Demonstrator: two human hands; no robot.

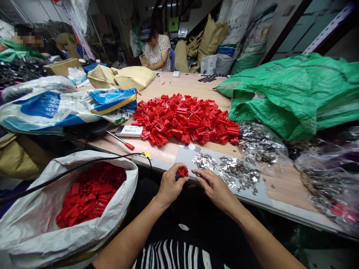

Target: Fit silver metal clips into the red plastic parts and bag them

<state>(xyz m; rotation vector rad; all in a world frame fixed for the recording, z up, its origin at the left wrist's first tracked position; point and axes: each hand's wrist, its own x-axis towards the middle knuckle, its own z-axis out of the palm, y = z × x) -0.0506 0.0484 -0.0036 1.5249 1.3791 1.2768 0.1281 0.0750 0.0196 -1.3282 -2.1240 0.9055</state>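
My left hand (170,185) is closed around a small red plastic clip (183,171) at the near edge of the table. My right hand (213,187) is right beside it, fingertips pinched toward the clip, and whatever it holds is too small to make out. Just beyond my hands lies a spread of small shiny metal pieces (230,168) on the table. Farther back sits a big heap of red plastic clips (187,119). A white sack (42,228) at my left holds more red clips (91,192).
A green bag (294,93) fills the right side, with clear bags of metal parts (325,175) below it. A blue-and-white sack (56,106), a red-handled screwdriver (122,141), a white remote-like device (129,130) and a black cable (84,166) lie at left. Another person (157,50) sits at the far end.
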